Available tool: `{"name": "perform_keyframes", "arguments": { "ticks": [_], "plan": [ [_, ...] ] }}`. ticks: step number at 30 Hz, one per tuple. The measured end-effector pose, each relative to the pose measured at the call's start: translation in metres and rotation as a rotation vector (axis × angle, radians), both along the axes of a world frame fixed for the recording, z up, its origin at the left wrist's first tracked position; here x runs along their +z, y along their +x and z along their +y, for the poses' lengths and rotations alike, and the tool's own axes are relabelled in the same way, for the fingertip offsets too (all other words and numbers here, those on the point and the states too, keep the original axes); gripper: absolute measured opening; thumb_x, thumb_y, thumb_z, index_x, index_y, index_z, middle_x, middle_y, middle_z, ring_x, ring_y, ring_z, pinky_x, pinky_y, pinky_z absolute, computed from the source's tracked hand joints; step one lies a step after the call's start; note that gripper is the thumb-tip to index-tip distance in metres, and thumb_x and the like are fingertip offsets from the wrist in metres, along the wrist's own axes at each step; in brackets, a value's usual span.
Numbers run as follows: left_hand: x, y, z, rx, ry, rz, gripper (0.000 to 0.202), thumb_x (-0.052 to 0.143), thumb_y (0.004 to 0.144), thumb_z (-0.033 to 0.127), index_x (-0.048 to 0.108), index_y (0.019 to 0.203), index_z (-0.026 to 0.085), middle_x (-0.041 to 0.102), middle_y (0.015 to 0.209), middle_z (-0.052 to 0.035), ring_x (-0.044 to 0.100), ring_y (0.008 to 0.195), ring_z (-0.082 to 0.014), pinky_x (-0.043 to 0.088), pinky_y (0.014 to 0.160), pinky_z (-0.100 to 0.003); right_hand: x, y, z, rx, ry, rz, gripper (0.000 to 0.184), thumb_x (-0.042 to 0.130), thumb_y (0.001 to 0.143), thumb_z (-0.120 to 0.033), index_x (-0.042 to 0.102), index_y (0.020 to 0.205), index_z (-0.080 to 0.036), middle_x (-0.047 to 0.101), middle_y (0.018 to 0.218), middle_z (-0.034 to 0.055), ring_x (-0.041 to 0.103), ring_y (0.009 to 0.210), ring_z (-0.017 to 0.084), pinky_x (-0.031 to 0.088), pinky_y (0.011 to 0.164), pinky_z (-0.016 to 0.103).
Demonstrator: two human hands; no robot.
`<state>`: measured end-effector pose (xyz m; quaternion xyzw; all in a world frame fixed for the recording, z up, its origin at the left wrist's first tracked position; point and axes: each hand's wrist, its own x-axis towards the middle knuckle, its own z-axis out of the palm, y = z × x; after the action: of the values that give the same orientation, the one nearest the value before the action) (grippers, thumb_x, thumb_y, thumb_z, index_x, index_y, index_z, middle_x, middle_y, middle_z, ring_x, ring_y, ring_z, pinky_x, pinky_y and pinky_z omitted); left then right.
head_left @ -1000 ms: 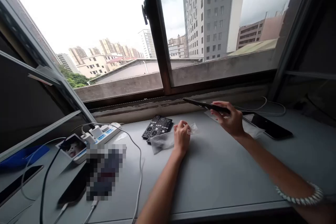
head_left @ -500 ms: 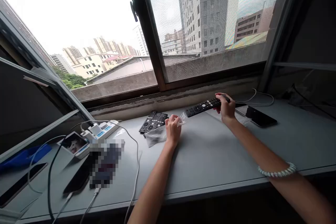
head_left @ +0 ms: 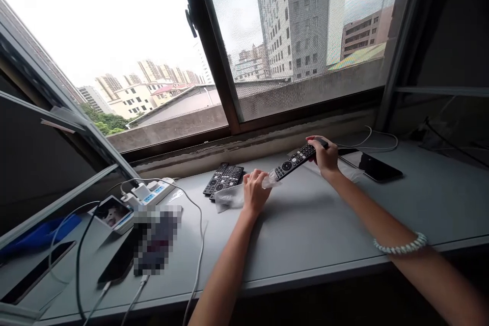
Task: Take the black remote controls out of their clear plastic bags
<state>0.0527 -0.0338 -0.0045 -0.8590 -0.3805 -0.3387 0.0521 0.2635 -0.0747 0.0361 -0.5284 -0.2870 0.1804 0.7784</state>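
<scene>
My right hand (head_left: 324,155) is closed around the upper end of a black remote control (head_left: 296,159), which slants down to the left above the desk. A clear plastic bag (head_left: 231,197) is gripped in my left hand (head_left: 256,191). The bag's mouth surrounds the remote's lower end, and its other end trails out to the left, under and past my fingers. Just behind the bag, several black remotes (head_left: 221,178) lie side by side on the grey desk (head_left: 305,234). More clear plastic (head_left: 349,173) lies beneath my right wrist.
A black phone (head_left: 382,168) lies to the right. On the left are a white power strip (head_left: 162,191) with chargers, a small framed picture (head_left: 110,212), phones on white cables (head_left: 118,260) and a blue cloth-like item (head_left: 46,232). A window stands behind the desk.
The remote has moved down and left, so its lower end now sits in the bag's mouth. My left hand has shifted slightly right with the bag.
</scene>
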Motion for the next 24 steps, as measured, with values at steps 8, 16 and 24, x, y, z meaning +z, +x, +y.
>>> {"name": "perform_keyframes", "arguments": {
  "ticks": [8, 16, 24],
  "plan": [
    [0.002, 0.006, -0.007, -0.029, -0.012, 0.062, 0.028, 0.070, 0.069, 0.037, 0.062, 0.093, 0.024, 0.062, 0.093, 0.0000, 0.058, 0.083, -0.0159, 0.035, 0.087, -0.033, 0.002, -0.008, -0.004, -0.035, -0.017, -0.197, 0.021, 0.055, 0.064, -0.032, 0.065, 0.074, -0.017, 0.053, 0.058, -0.0001, 0.047, 0.044, 0.012, 0.035, 0.031, 0.021],
    [0.003, 0.009, -0.011, 0.000, -0.079, 0.102, 0.024, 0.066, 0.069, 0.036, 0.058, 0.087, 0.022, 0.060, 0.092, -0.0013, 0.056, 0.084, -0.0177, 0.035, 0.088, -0.034, 0.006, -0.019, -0.012, -0.046, -0.017, -0.378, 0.021, 0.052, 0.070, -0.037, 0.060, 0.071, -0.018, 0.056, 0.061, 0.0010, 0.050, 0.048, 0.012, 0.038, 0.033, 0.019],
    [0.008, 0.008, -0.010, 0.034, -0.094, 0.147, 0.019, 0.065, 0.068, 0.033, 0.053, 0.076, 0.021, 0.056, 0.089, -0.0030, 0.053, 0.082, -0.0188, 0.039, 0.079, -0.032, 0.006, -0.024, -0.016, 0.237, -0.055, -0.376, 0.028, 0.046, 0.079, -0.043, 0.058, 0.073, -0.018, 0.049, 0.048, -0.0029, 0.046, 0.033, 0.010, 0.029, 0.027, 0.020]
  ]
}}
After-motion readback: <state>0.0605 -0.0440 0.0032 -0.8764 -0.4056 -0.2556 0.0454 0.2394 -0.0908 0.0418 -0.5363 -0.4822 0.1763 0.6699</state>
